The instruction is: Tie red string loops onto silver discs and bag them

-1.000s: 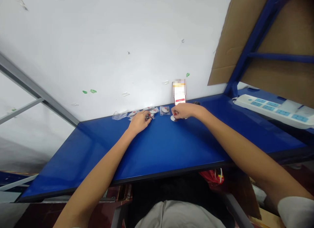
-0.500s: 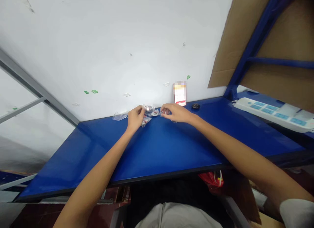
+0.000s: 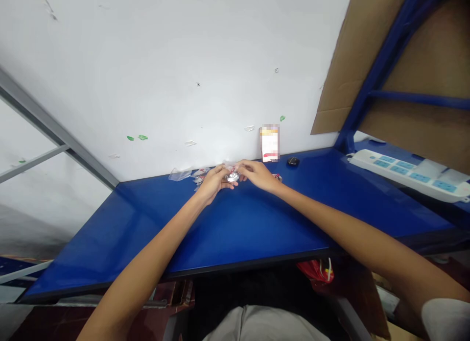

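Note:
Both hands meet over the back of the blue tabletop point(image 3: 235, 233), near the wall. My left hand point(image 3: 213, 184) is closed on the left side of a small shiny silver packet with a red mark point(image 3: 232, 175). My right hand point(image 3: 255, 174) pinches the same packet from the right, near its upper edge. What the packet contains is too small to make out. Beside my left hand lie similar clear packets with red marks point(image 3: 200, 173), partly covered by it. Another red-marked piece point(image 3: 278, 177) shows just behind my right wrist.
A flat clear plastic bag point(image 3: 179, 175) lies at the back left. A lit phone point(image 3: 270, 142) leans on the wall, with a small black rounded object point(image 3: 293, 161) to its right. A white power strip point(image 3: 411, 174) sits at right, below blue frame bars point(image 3: 382, 52).
My hands have come together from apart. The silver packet is now between them. Packets by my left hand and a piece behind my right wrist show more plainly.

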A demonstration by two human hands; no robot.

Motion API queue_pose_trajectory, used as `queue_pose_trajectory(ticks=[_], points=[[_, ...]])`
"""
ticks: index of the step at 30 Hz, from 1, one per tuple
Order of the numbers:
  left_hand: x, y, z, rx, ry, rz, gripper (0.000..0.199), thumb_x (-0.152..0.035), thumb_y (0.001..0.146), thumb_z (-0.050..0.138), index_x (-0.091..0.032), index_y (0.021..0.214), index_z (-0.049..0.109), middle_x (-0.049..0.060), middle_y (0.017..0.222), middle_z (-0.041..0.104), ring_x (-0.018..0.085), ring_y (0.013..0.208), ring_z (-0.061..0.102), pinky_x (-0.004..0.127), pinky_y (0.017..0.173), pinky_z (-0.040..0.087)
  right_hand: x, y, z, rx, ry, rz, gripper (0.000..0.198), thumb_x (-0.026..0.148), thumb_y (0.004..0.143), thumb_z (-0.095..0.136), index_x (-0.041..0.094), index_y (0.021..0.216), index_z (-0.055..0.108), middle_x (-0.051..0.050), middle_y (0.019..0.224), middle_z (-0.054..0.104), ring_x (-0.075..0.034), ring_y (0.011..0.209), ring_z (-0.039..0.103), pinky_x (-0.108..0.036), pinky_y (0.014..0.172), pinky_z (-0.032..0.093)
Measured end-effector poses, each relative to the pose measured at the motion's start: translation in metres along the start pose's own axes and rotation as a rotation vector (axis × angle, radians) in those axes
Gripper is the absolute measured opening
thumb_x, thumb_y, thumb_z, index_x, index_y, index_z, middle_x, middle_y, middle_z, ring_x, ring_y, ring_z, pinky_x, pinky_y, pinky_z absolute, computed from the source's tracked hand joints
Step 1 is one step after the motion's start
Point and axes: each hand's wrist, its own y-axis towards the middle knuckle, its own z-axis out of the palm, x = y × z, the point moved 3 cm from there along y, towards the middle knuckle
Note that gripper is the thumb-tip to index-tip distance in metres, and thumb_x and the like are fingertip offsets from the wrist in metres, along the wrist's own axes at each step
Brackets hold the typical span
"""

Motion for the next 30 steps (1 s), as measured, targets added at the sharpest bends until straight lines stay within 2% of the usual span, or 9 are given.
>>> queue_pose_trajectory(ticks=[2,4,8,12,17,20,23,27,30], points=[[-0.003,0.001,-0.005,-0.026,0.017,0.033,0.035,-0.038,0.09,0.084,-0.015,0.111,0.067,0.009,0.095,0.077,0.018,0.072,0.076,0.026,0.062,0.059,-0.005,0.002,0.001,-0.024,0.085,0.059,0.041,0.055,0.106,0.06,0.019,0.099,0.076,-0.005,0.08,0.077,-0.019,0.072,0.076,-0.029,0.071,0.061],[-0.005,0.003,-0.013,-0.078,0.057,0.063,0.039,-0.04,0.087,0.087,-0.016,0.11,0.067,0.009,0.096,0.076,0.016,0.07,0.074,0.025,0.059,0.055,-0.009,0.003,0.002,-0.045,0.173,0.119,0.037,0.051,0.104,0.063,0.018,0.092,0.073,-0.005,0.075,0.076,-0.019,0.07,0.077,-0.028,0.067,0.062],[-0.004,0.009,-0.026,-0.155,0.141,0.121,0.039,-0.049,0.086,0.087,-0.016,0.097,0.071,0.005,0.082,0.072,0.013,0.063,0.065,0.023,0.055,0.048,-0.01,0.001,0.006,-0.082,0.406,0.253,0.012,0.029,0.101,0.068,0.017,0.1,0.069,-0.009,0.091,0.082,-0.019,0.071,0.08,-0.027,0.067,0.066],[-0.008,0.012,-0.033,-0.166,0.342,0.235,0.04,-0.057,0.089,0.081,-0.017,0.091,0.076,0.002,0.075,0.07,0.014,0.057,0.06,0.025,0.053,0.047,-0.006,-0.003,0.012,-0.017,0.442,0.33,0.013,0.028,0.106,0.063,0.016,0.103,0.068,-0.013,0.092,0.083,-0.022,0.073,0.083,-0.028,0.065,0.067],[-0.021,0.005,-0.03,-0.192,0.522,0.31,0.045,-0.061,0.095,0.073,-0.017,0.098,0.082,0.004,0.078,0.074,0.016,0.052,0.062,0.028,0.051,0.048,0.002,-0.007,0.022,0.033,0.514,0.329,0.023,0.032,0.102,0.073,0.015,0.117,0.069,-0.014,0.098,0.084,-0.022,0.076,0.083,-0.028,0.065,0.068],[-0.031,-0.003,-0.024,-0.224,0.624,0.374,0.047,-0.062,0.098,0.068,-0.018,0.101,0.084,0.005,0.088,0.076,0.015,0.052,0.062,0.028,0.051,0.049,0.006,-0.009,0.027,0.054,0.535,0.32,0.02,0.027,0.098,0.077,0.015,0.112,0.07,-0.013,0.098,0.084,-0.021,0.075,0.082,-0.028,0.064,0.068],[-0.04,-0.01,-0.019,-0.252,0.724,0.431,0.049,-0.062,0.103,0.062,-0.019,0.101,0.086,0.005,0.088,0.073,0.015,0.056,0.063,0.028,0.057,0.05,0.008,-0.011,0.03,0.079,0.602,0.361,0.011,0.023,0.1,0.067,0.015,0.107,0.069,-0.015,0.102,0.084,-0.022,0.078,0.082,-0.03,0.066,0.069],[-0.049,-0.015,-0.016,-0.278,0.844,0.473,0.051,-0.058,0.109,0.052,-0.021,0.1,0.086,0.004,0.082,0.068,0.018,0.069,0.064,0.03,0.067,0.049,0.006,-0.012,0.03,0.134,0.724,0.391,0.017,0.023,0.099,0.053,0.014,0.104,0.067,-0.02,0.109,0.084,-0.025,0.083,0.083,-0.034,0.072,0.069],[-0.056,-0.017,-0.014,-0.279,0.88,0.503,0.052,-0.056,0.11,0.05,-0.02,0.093,0.084,0.004,0.078,0.064,0.02,0.073,0.061,0.031,0.071,0.047,0.004,-0.013,0.03,0.162,0.774,0.414,0.021,0.027,0.097,0.051,0.014,0.102,0.067,-0.021,0.113,0.083,-0.027,0.086,0.083,-0.035,0.075,0.068]])
